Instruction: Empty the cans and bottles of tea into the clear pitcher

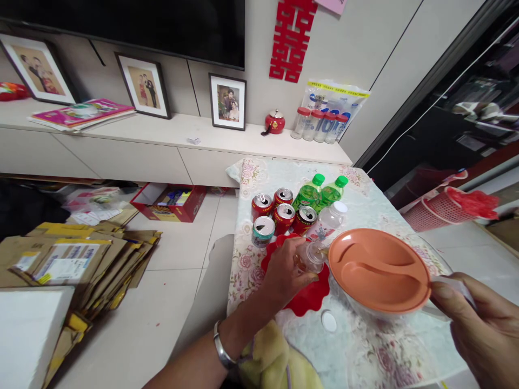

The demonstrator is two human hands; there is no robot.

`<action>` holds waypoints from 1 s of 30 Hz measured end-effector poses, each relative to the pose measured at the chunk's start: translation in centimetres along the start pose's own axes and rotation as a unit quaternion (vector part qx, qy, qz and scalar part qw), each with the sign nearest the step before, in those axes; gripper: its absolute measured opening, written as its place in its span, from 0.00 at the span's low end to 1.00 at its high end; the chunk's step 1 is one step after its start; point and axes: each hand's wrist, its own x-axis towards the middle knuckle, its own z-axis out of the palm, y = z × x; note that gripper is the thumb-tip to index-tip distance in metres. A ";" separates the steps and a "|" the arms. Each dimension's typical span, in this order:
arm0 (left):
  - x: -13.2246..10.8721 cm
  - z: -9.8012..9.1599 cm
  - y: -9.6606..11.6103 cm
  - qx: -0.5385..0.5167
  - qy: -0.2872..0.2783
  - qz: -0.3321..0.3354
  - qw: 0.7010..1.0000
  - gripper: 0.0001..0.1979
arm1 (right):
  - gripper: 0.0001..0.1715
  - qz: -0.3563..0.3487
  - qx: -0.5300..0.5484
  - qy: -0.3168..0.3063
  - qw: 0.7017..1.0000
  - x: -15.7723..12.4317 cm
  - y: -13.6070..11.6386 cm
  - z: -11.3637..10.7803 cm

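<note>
My left hand (287, 267) is wrapped round a clear plastic bottle (308, 259), uncapped, with some brownish liquid showing inside. It is above a red scalloped tray (302, 302). My right hand (472, 313) grips the handle of a clear pitcher with an orange lid (379, 270). The pitcher tilts left, its spout close to the bottle's mouth, where a little amber liquid shows. In front of them lies a loose white cap (328, 321). Behind my left hand are several opened drink cans (284, 216) and a clear bottle with a white cap (327, 220).
Two green-capped bottles (318, 192) stand behind the cans on the flowered tablecloth (247, 265). A white cabinet (162, 135) beyond holds picture frames, a red pot (274, 122) and red-lidded jars (319, 127). Flattened cardboard (81, 265) lies left; a yellow cloth (275, 359) is below my arm.
</note>
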 end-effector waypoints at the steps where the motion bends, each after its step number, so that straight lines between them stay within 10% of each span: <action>1: 0.0 0.0 0.0 0.000 -0.004 -0.002 1.000 0.32 | 0.23 0.002 0.001 0.000 1.000 0.0 0.0 0.1; 30: 0.0 -0.1 0.0 -0.003 -0.010 -0.001 1.000 0.33 | 0.20 0.005 -0.009 0.006 1.000 0.2 -0.3 0.1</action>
